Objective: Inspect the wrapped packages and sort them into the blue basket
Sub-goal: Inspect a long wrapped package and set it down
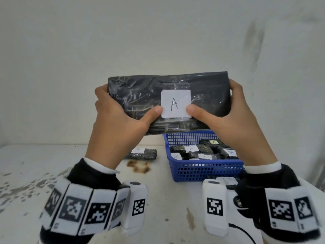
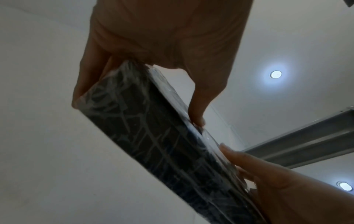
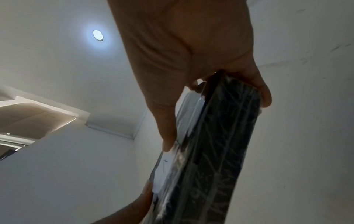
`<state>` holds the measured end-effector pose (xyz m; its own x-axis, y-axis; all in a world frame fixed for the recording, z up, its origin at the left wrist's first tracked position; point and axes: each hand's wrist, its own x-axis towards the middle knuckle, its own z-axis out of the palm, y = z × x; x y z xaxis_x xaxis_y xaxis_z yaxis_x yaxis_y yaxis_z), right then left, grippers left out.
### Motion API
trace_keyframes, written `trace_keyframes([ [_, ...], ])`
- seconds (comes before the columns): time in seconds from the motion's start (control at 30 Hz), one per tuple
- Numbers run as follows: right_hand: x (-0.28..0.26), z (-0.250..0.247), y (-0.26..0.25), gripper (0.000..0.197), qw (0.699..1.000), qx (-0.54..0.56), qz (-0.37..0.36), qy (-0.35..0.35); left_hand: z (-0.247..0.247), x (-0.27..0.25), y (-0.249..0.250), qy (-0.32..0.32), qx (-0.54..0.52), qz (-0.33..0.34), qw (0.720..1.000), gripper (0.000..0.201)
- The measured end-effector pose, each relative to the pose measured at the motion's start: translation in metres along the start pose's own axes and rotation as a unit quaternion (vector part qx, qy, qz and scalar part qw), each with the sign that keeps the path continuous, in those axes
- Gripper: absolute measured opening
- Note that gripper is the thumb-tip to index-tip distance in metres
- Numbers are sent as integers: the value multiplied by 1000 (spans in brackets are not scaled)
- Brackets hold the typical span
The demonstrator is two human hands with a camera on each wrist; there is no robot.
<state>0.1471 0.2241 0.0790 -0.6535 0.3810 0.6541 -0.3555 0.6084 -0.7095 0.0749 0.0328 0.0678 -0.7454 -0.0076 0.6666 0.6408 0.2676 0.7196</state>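
A flat black plastic-wrapped package with a white label marked "A" is held up in front of the wall, above the table. My left hand grips its left end and my right hand grips its right end, both thumbs on the front beside the label. The wrist views show the package's lower edge pinched between thumb and fingers. The blue basket stands below on the right, holding several black packages with A and B labels. One more black package labelled A lies left of the basket.
The white table is worn, with a rusty stain near the loose package. A plain wall rises close behind. A black cable runs along the table near my right wrist.
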Motion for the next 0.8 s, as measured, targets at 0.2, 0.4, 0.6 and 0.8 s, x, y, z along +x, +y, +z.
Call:
trace_keyframes([
  [0.2,-2,5,0,98,1000,-26,-13,12,5,-2,2,-27,-7,-30,999,91],
  [0.4,-5,9,0,99,999,-39,0,31,12,-5,2,9,2,-17,1000,98],
  [0.6,-8,18,-2,92,998,-38,0,52,10,-5,5,44,4,-26,999,93],
  [0.8,-8,22,-2,94,997,-40,9,61,9,-6,5,65,27,-33,997,101],
])
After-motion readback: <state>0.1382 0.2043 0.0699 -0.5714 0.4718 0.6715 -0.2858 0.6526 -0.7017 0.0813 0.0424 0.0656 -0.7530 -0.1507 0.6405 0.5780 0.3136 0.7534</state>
